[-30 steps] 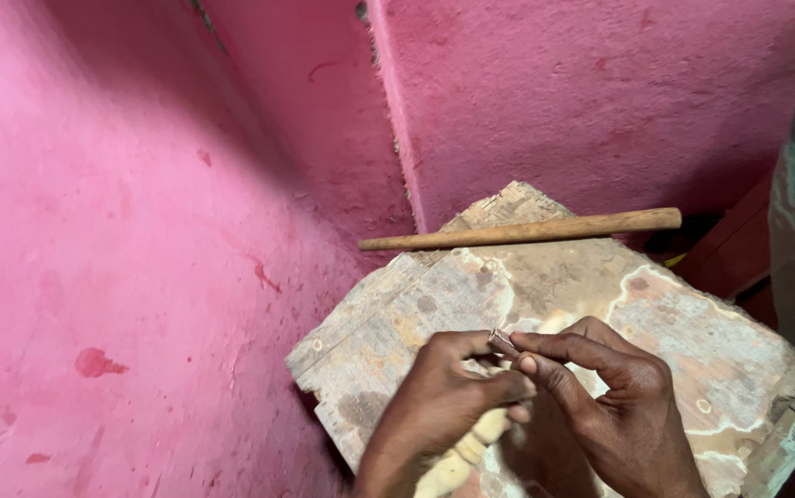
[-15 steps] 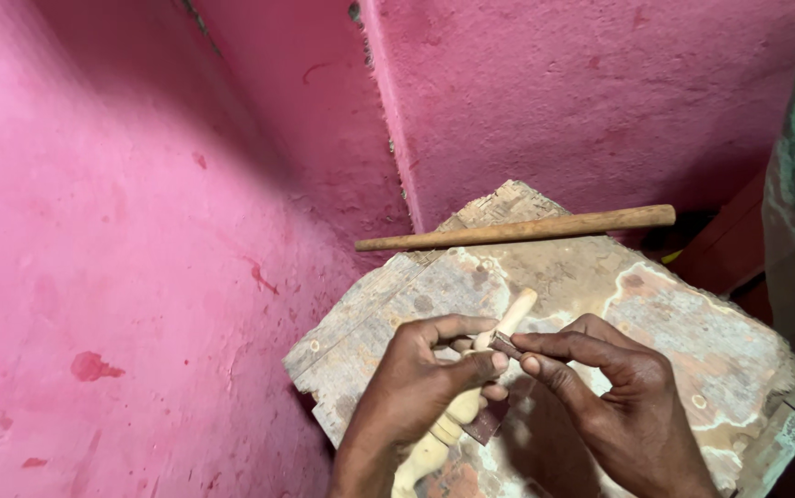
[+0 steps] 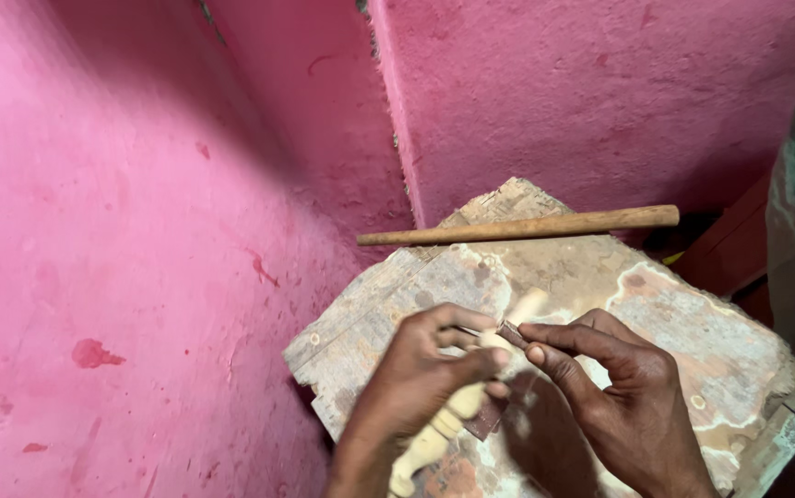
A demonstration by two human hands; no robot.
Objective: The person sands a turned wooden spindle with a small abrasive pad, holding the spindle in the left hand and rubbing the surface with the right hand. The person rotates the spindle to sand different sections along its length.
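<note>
Head view: a pale turned wooden spindle point(image 3: 457, 406) is held at lower centre of the frame, its tip over the worn wooden block point(image 3: 693, 341). It is gripped by the left hand point(image 3: 421, 383), fingers curled round it. A small brown strip of sandpaper point(image 3: 511, 334) is pinched against the spindle by the right hand point(image 3: 619, 397). A long wooden stick point(image 3: 517, 227) lies across the block's far edge, under the pink wall point(image 3: 139, 231).
</note>
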